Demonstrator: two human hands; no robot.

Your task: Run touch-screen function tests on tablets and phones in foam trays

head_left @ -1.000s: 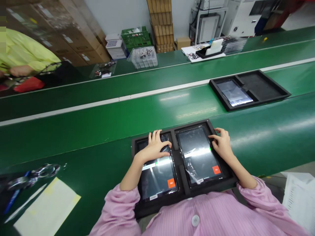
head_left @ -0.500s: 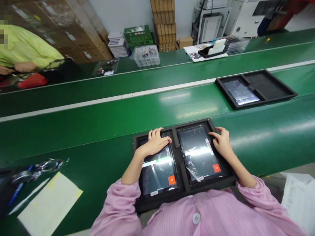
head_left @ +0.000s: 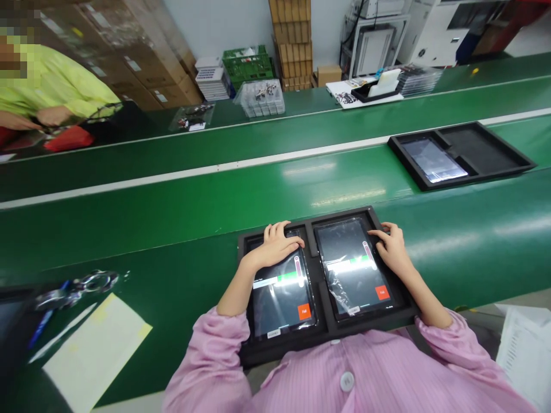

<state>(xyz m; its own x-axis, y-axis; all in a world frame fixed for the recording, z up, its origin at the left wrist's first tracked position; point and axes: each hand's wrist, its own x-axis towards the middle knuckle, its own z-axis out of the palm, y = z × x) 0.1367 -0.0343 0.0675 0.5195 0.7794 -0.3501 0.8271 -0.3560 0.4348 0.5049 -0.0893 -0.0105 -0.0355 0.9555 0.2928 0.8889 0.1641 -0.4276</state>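
Note:
Two tablets lie side by side in a black foam tray [head_left: 316, 269] at the belt's near edge. Both the left tablet [head_left: 279, 307] and the right tablet [head_left: 350, 275] are lit, each with a green bar, a pink upright slider and an orange square. My left hand [head_left: 273, 249] lies across the left tablet's upper part, fingers apart towards the tray's far rim and thumb stretched over the screen; it hides that tablet's top left. At the right tablet's upper right edge, my right hand [head_left: 391, 248] touches with a fingertip, its fingers apart and bent by the rim.
Farther right is another black tray [head_left: 491, 149] with one tablet [head_left: 434, 160]. On the left lie a pale sheet [head_left: 98, 350], a blue pen and a clear plastic coil [head_left: 97, 281]. Across the green belt [head_left: 193, 198], a person in yellow [head_left: 64, 74] handles something red.
The whole view has shifted slightly, so the scene sits a little farther right. On both screens the slider looks darker pink. Both hands keep their places on the tray and tablets.

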